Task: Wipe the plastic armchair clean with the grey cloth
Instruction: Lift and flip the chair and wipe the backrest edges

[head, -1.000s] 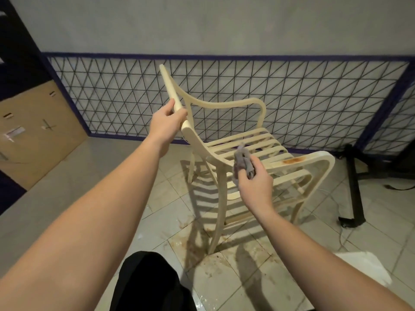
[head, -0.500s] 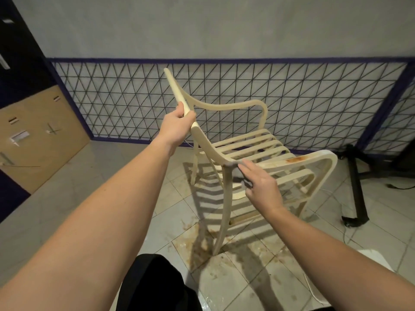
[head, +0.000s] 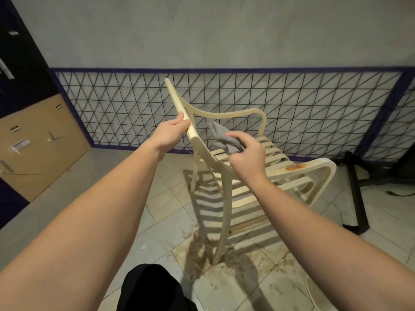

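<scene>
A: Where's the plastic armchair?
B: Centre frame, tipped; the left hand grips its backrest edge.
A: And the grey cloth?
B: Bunched in the right hand, just above the seat slats.

A: Lighting?
B: Dim and warm, from above. The chair casts sharp striped shadows on the floor.
A: Image quality?
B: Mostly sharp; wide-angle bending at the edges, dark left corner, no glare.

Blue-framed wire lattice panel, stained floor tiles, black stand
</scene>
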A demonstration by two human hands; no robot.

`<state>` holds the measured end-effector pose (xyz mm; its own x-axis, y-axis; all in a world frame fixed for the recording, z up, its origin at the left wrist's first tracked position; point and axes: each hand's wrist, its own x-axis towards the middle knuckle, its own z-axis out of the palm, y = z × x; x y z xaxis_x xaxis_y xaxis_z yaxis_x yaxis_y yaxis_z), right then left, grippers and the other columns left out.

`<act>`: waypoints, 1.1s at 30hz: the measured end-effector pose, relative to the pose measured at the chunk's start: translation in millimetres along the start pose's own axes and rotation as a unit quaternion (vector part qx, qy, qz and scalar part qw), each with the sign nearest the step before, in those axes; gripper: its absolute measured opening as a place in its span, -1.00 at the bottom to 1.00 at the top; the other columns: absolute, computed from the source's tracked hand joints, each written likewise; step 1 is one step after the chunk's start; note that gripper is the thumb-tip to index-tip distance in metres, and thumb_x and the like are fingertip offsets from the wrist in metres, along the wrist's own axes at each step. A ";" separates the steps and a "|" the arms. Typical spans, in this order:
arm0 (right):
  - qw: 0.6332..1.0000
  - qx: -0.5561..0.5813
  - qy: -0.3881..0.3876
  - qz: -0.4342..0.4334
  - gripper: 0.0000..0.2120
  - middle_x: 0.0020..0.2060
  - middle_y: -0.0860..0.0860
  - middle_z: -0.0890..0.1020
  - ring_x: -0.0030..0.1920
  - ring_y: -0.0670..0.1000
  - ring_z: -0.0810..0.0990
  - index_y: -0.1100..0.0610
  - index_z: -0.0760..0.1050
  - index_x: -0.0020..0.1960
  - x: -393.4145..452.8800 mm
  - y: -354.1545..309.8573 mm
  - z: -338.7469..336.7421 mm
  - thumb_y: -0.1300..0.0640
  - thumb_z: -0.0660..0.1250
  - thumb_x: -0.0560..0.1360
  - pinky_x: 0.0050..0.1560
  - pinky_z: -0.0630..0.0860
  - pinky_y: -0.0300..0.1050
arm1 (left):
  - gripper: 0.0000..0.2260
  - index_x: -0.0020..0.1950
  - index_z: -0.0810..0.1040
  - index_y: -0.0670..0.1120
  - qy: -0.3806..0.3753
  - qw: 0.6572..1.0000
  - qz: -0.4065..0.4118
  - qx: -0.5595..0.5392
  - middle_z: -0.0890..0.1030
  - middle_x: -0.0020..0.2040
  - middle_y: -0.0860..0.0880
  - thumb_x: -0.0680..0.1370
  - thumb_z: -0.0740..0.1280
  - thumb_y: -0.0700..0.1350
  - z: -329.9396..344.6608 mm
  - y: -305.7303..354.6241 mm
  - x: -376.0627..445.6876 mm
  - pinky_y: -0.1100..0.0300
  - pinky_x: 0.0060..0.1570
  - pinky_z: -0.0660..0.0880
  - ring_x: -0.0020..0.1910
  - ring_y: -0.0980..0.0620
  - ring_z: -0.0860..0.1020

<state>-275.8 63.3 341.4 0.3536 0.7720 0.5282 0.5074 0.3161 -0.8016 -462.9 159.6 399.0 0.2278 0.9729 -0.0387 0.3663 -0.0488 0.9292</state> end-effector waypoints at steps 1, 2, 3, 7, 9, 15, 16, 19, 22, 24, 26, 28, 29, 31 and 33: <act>0.999 0.033 -0.038 -0.017 -0.62 0.01 -0.10 0.68 0.02 -0.17 0.61 -0.01 0.64 0.10 5.5 -14.7 7.1 0.35 0.31 0.41 0.06 0.59 -0.14 | -0.50 0.57 0.31 0.09 0.005 1.000 -0.001 0.011 0.47 0.03 0.23 0.62 0.27 0.08 -0.4 1.0 1.4 0.24 -0.09 0.32 -0.08 0.21 0.40; 0.994 0.059 -0.094 -0.016 -0.58 0.11 -0.12 0.66 0.03 -0.23 0.60 -0.04 0.61 0.20 6.7 -26.3 15.1 0.34 0.31 0.45 0.06 0.58 -0.22 | -0.51 0.55 0.34 0.09 0.011 1.000 -0.003 0.019 0.45 -0.05 0.21 0.62 0.28 0.09 -0.2 2.6 2.7 0.27 -0.21 0.29 -0.17 0.21 0.38; 0.986 0.071 -0.149 -0.010 -0.53 0.22 -0.14 0.62 0.04 -0.30 0.58 -0.07 0.55 0.32 3.3 -32.9 23.1 0.30 0.31 0.49 0.06 0.55 -0.32 | -0.53 0.53 0.38 0.09 0.015 1.000 -0.003 0.022 0.48 -0.06 0.18 0.63 0.29 0.09 0.5 4.5 4.1 0.30 -0.25 0.29 -0.19 0.20 0.40; 0.983 0.021 -0.179 0.045 -0.56 0.33 -0.15 0.55 0.10 -0.17 0.61 -0.11 0.44 0.43 -22.3 -4.4 33.0 0.12 0.32 0.57 0.01 0.53 -0.33 | -0.53 0.54 0.37 0.03 0.027 0.999 -0.007 0.035 0.40 -0.17 0.19 0.62 0.27 -0.04 2.2 12.6 1.6 0.33 -0.31 0.23 -0.29 0.23 0.31; 0.981 -0.067 -0.177 0.052 -0.62 0.19 -0.12 0.66 0.04 -0.09 0.65 -0.08 0.56 0.33 -22.1 13.8 19.0 0.16 0.35 0.54 0.00 0.59 -0.22 | -0.52 0.55 0.37 0.03 0.032 0.998 -0.008 0.047 0.34 -0.21 0.21 0.60 0.27 -0.05 2.9 15.4 -1.2 0.33 -0.32 0.21 -0.31 0.24 0.26; 0.989 0.011 -0.129 -0.068 -0.55 0.21 -0.11 0.61 0.26 -0.24 0.53 0.09 0.58 0.30 -5.5 -9.5 12.8 0.31 0.46 0.44 0.31 0.42 -0.34 | -0.59 0.48 0.41 0.02 0.029 0.996 0.023 0.081 0.44 0.07 0.11 0.62 0.25 -0.06 7.2 15.8 -0.1 0.37 -0.27 0.28 -0.28 0.25 0.32; 0.987 0.025 -0.150 -0.056 -0.53 0.28 -0.08 0.57 0.33 -0.22 0.48 0.07 0.56 0.32 -8.7 -11.9 20.0 0.31 0.47 0.45 0.37 0.37 -0.31 | -0.55 0.53 0.38 -0.02 0.030 0.996 0.023 0.077 0.44 0.08 0.12 0.62 0.25 -0.07 7.2 16.1 -0.6 0.37 -0.27 0.29 -0.28 0.26 0.33; 0.988 0.000 -0.150 0.039 -0.55 0.27 -0.04 0.58 0.27 -0.22 0.51 0.00 0.55 0.31 -26.6 10.9 26.7 0.28 0.48 0.46 0.31 0.42 -0.37 | -0.67 0.39 0.48 0.04 0.022 0.997 0.019 0.074 0.42 -0.07 0.16 0.62 0.25 -0.07 6.7 16.9 -2.8 0.34 -0.30 0.25 -0.31 0.24 0.28; 0.985 -0.063 -0.106 0.119 -0.60 0.03 -0.07 0.72 0.03 -0.13 0.65 0.00 0.66 0.17 -40.0 50.3 -1.6 0.37 0.44 0.43 0.00 0.50 -0.50 | -0.77 0.26 0.51 0.04 0.022 0.994 0.026 0.100 0.44 0.05 0.06 0.63 0.21 -0.06 10.1 19.0 -5.5 0.33 -0.29 0.28 -0.24 0.17 0.35; 0.983 -0.028 -0.062 0.172 -0.56 -0.18 -0.08 0.72 -0.16 0.04 0.70 -0.11 0.69 0.05 -49.0 67.0 -22.8 0.39 0.36 0.42 -0.17 0.65 -0.15 | -0.61 0.46 0.43 0.03 0.034 0.993 0.042 0.106 0.45 0.15 0.03 0.62 0.20 -0.04 14.9 16.2 -5.4 0.34 -0.28 0.32 -0.18 0.13 0.42; 0.980 0.011 -0.006 0.199 -0.64 -0.20 -0.07 0.70 -0.22 -0.03 0.67 -0.12 0.66 0.05 -61.4 76.2 -36.7 0.31 0.36 0.46 -0.25 0.64 -0.10 | -0.65 0.41 0.47 0.11 0.065 0.996 0.051 0.038 0.44 0.18 0.09 0.62 0.22 -0.02 23.0 9.9 -8.0 0.42 -0.26 0.35 -0.15 0.17 0.44; 0.978 0.021 0.023 0.204 -0.68 -0.10 -0.05 0.68 -0.20 -0.21 0.61 -0.09 0.60 0.11 -74.4 86.2 -43.2 0.28 0.34 0.50 -0.23 0.53 -0.36 | -0.58 0.47 0.45 0.14 0.087 0.990 0.028 -0.112 0.53 0.23 0.18 0.60 0.26 0.02 30.8 -5.4 -9.8 0.35 -0.10 0.42 -0.05 0.20 0.52; 0.978 0.033 0.024 0.204 -0.69 -0.07 -0.02 0.68 -0.20 -0.21 0.60 -0.08 0.60 0.13 -79.4 92.0 -45.0 0.28 0.32 0.52 -0.22 0.50 -0.37 | -0.57 0.47 0.47 0.17 0.097 0.977 0.008 -0.192 0.60 0.24 0.15 0.58 0.28 0.05 34.1 -16.0 -10.1 0.28 -0.04 0.45 -0.01 0.19 0.56; 0.982 0.011 0.008 0.187 -0.66 -0.03 0.03 0.64 -0.12 -0.11 0.57 -0.08 0.62 0.18 -84.1 99.6 -46.1 0.26 0.31 0.52 -0.12 0.52 -0.18 | -0.66 0.38 0.56 0.17 0.111 0.950 -0.019 -0.290 0.66 0.24 0.03 0.60 0.29 0.02 42.6 -41.4 -11.9 0.22 -0.08 0.45 -0.04 0.18 0.61; 0.988 -0.082 -0.007 0.128 -0.59 0.11 -0.04 0.58 0.07 -0.12 0.52 -0.03 0.61 0.26 -81.1 98.8 -40.6 0.29 0.34 0.49 0.11 0.50 -0.11 | -0.75 0.29 0.61 0.09 0.091 0.960 -0.036 -0.262 0.69 0.16 0.02 0.63 0.30 -0.07 53.2 -65.4 -20.0 0.18 0.03 0.54 0.05 0.10 0.66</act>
<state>-222.5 9.5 230.7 0.4756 0.8234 0.3096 0.5245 0.0171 -0.8512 -443.4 131.3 319.4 0.0391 0.9953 -0.0890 -0.1404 0.0936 0.9857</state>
